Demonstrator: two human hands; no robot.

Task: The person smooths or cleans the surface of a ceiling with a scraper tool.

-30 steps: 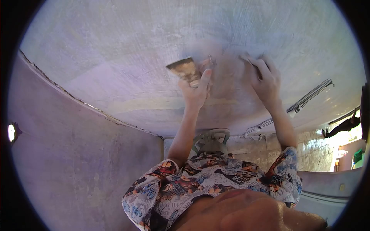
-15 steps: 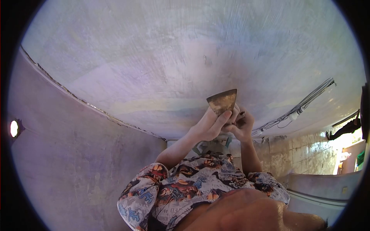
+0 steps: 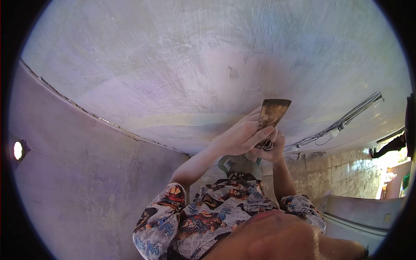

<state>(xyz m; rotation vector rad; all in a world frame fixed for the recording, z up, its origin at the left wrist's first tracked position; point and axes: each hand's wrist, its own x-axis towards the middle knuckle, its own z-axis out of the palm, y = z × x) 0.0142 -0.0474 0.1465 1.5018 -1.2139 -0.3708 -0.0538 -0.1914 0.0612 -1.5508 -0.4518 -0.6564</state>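
A scraper [image 3: 274, 113] with a worn, brown-stained blade stands with its wide edge upward in front of the pale wall. My left hand [image 3: 243, 138] is closed on it, the thumb pressed over the lower part of the blade. Just below and to the right, my right hand [image 3: 274, 151] has its fingers curled close against my left hand. Between the two hands shows a small, dark, curled thing, too small to name. The scraper's handle is mostly hidden by the fingers.
Cables [image 3: 342, 122] hang along the pale wall [image 3: 173, 78] at the right. A lit lamp [image 3: 17, 150] is at the far left. A person's dark-clothed leg [image 3: 388, 146] shows near a bright opening at the far right.
The scraper has moved to the right and its blade has turned, so its wide edge lies more level. My left hand has shifted with it, and my right hand sits slightly lower.
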